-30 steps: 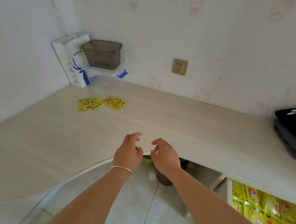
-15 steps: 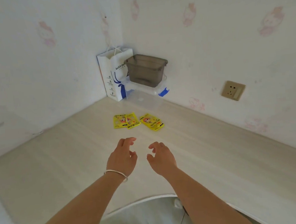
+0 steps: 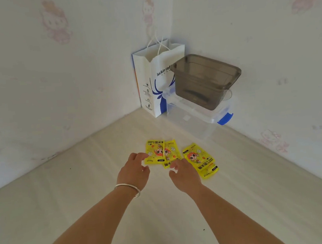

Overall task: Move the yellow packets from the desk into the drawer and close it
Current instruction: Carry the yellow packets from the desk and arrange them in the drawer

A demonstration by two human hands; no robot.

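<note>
Several yellow packets with a cartoon figure lie flat on the pale wooden desk (image 3: 66,209) near its back corner. One packet (image 3: 154,152) lies at the left, a second packet (image 3: 171,152) overlaps it, and a third packet (image 3: 200,158) lies to the right on top of another. My left hand (image 3: 134,173), with a silver bangle on the wrist, hovers just short of the left packet with its fingers apart. My right hand (image 3: 184,173) reaches between the middle and right packets, fingers spread, holding nothing. The drawer is out of view.
In the corner stands a white paper bag (image 3: 152,83) with blue print. Beside it a clear lidded box (image 3: 193,118) with a blue clip carries a smoky grey tub (image 3: 205,80). Walls close the desk on the left and back.
Both hands have moved forward from the desk's front edge to the packets. The view has swung left and closer to the corner, so the open drawer with packets has left the frame.
</note>
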